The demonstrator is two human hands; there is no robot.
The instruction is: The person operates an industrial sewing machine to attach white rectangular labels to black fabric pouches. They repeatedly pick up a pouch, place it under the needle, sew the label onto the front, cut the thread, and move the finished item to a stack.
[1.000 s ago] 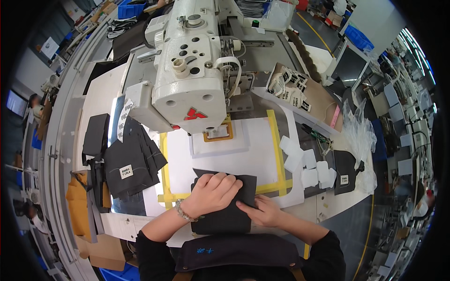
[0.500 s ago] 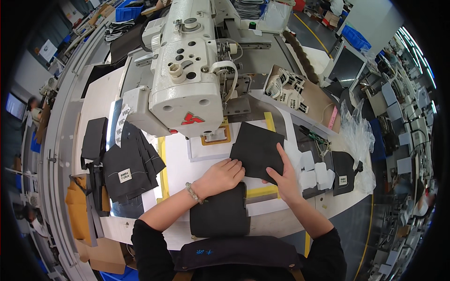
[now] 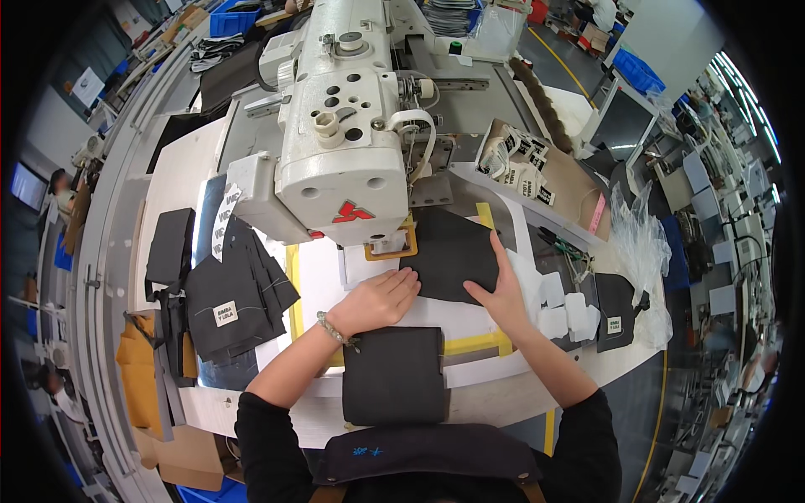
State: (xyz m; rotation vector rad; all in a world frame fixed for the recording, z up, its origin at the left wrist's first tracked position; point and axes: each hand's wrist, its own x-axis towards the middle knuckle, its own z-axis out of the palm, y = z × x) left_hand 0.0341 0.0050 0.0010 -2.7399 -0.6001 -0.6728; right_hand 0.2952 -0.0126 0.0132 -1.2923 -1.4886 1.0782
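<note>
A black, flat panel of fabric or leather (image 3: 449, 258) lies under the sewing machine's head, its left side beside the tan-rimmed clamp frame (image 3: 392, 245). My left hand (image 3: 379, 299) rests palm down, fingers stretched flat, with the fingertips at the panel's lower left edge. On the other side, my right hand (image 3: 506, 295) has its thumb and forefinger spread against the panel's right corner and edge; its other fingers are partly hidden. Nearer to me, a black stack of panels (image 3: 393, 375) sits on the table front, touched by neither hand.
The white sewing machine (image 3: 340, 159) stands ahead. Black labelled pieces (image 3: 231, 298) lie left. To the right are an open box of labels (image 3: 545, 180), white pads (image 3: 563, 312), green-handled tools (image 3: 560, 243), a labelled black piece (image 3: 615, 314) and clear plastic (image 3: 641, 260).
Both hands have moved the panel slightly forward, toward the machine head, and it now lies flatter and turned a little. My left hand has shifted left and away from the near stack.
</note>
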